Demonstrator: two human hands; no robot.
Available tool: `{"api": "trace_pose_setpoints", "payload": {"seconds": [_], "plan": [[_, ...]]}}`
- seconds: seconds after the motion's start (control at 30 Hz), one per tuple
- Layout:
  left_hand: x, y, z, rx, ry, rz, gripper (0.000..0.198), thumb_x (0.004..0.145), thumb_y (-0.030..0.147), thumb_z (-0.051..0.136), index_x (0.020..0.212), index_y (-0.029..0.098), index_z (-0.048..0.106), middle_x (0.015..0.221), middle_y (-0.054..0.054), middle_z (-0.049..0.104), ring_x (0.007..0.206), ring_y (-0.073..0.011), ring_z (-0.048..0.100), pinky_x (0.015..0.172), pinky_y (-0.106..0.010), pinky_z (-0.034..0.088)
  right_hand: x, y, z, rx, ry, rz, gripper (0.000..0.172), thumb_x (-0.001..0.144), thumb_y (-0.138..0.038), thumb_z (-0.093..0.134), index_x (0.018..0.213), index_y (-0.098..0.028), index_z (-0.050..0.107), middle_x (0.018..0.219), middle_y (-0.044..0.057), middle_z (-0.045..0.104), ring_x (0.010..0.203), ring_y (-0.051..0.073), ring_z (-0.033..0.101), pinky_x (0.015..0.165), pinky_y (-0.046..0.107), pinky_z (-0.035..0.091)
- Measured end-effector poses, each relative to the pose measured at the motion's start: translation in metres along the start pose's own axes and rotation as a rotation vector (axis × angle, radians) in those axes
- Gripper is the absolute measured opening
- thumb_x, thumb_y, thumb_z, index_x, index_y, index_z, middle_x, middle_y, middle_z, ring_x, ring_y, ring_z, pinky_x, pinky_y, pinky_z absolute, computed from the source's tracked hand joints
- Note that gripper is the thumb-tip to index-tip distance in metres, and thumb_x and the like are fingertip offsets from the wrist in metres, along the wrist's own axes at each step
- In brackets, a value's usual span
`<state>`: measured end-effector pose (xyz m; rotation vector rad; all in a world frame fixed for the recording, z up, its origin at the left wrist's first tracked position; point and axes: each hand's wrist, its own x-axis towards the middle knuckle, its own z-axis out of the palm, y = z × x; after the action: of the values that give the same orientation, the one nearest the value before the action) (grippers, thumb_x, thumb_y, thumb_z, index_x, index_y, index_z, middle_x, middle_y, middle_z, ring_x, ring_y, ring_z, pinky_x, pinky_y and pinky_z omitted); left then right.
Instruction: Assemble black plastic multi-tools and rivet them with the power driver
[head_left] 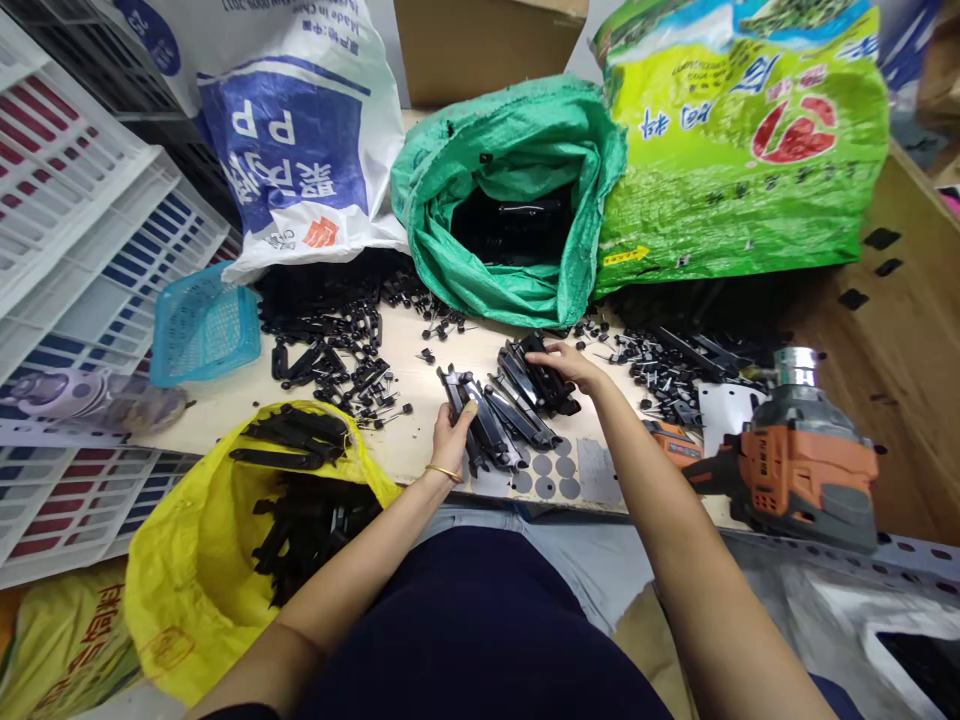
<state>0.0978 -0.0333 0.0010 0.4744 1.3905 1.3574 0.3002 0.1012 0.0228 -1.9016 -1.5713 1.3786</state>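
Note:
A row of long black plastic parts (517,400) with shiny faces lies side by side in front of me on the bench. My left hand (452,440) is closed at the row's left end, thumb on top of a black part. At the far right end, my right hand (566,365) has its fingers curled over black parts; their undersides are hidden. Small black knobs with metal pins (367,390) are heaped left of the row. More small black pieces (660,370) lie to the right.
A yellow sack (180,540) of black strips stands at left, near a blue basket (206,325). Behind are a green sack (427,220), a white-and-blue sack (300,130) and a bright green bag (735,170). An orange cordless power tool (810,460) sits at right.

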Motion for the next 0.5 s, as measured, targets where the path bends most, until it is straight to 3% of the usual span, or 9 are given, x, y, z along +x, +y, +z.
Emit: {"api": "trace_pose_setpoints", "payload": {"seconds": [0.07,0.17,0.23,0.33,0.5], "plan": [[0.005,0.004,0.005,-0.042,0.0,-0.003,0.046,0.058,0.048,0.076,0.087,0.017,0.057,0.088,-0.001,0.064,0.085,-0.0139,0.06,0.082,-0.027,0.044,-0.002,0.0,0.002,0.165,-0.074,0.012,0.06,0.068,-0.072,0.054,0.089,-0.016,0.06,0.081,0.005,0.065,0.072,0.016,0.057,0.065,0.026,0.043],[0.01,0.008,0.017,-0.091,-0.007,-0.027,0.049,0.06,0.05,0.074,0.092,0.017,0.057,0.09,-0.002,0.064,0.085,-0.0153,0.06,0.079,-0.028,0.045,-0.005,-0.005,0.011,0.118,-0.016,-0.045,0.058,0.066,-0.074,0.056,0.077,-0.017,0.057,0.07,0.001,0.059,0.065,0.012,0.051,0.058,0.023,0.039],[0.01,0.008,0.023,-0.047,-0.024,0.011,0.049,0.063,0.05,0.072,0.095,0.017,0.056,0.095,-0.004,0.064,0.09,-0.0174,0.06,0.082,-0.03,0.045,-0.008,-0.007,0.017,0.117,0.002,-0.06,0.056,0.061,-0.069,0.065,0.079,-0.017,0.056,0.068,-0.001,0.058,0.062,0.011,0.05,0.054,0.022,0.037],[0.003,0.0,0.027,0.163,-0.051,0.125,0.051,0.064,0.042,0.076,0.102,0.018,0.052,0.105,-0.008,0.062,0.102,-0.0212,0.057,0.093,-0.035,0.042,-0.014,-0.005,0.021,0.229,-0.091,0.026,0.055,0.06,-0.063,0.07,0.088,-0.017,0.059,0.072,0.001,0.063,0.062,0.012,0.056,0.053,0.022,0.042],[-0.005,-0.015,0.028,0.28,-0.036,0.176,0.085,0.062,0.031,0.079,0.129,0.021,0.028,0.126,-0.013,0.05,0.113,-0.0225,0.053,0.1,-0.039,0.039,-0.035,0.012,0.016,0.373,-0.232,0.159,0.045,0.066,-0.056,0.069,0.084,-0.015,0.064,0.075,0.007,0.07,0.062,0.016,0.063,0.054,0.025,0.05]]}}
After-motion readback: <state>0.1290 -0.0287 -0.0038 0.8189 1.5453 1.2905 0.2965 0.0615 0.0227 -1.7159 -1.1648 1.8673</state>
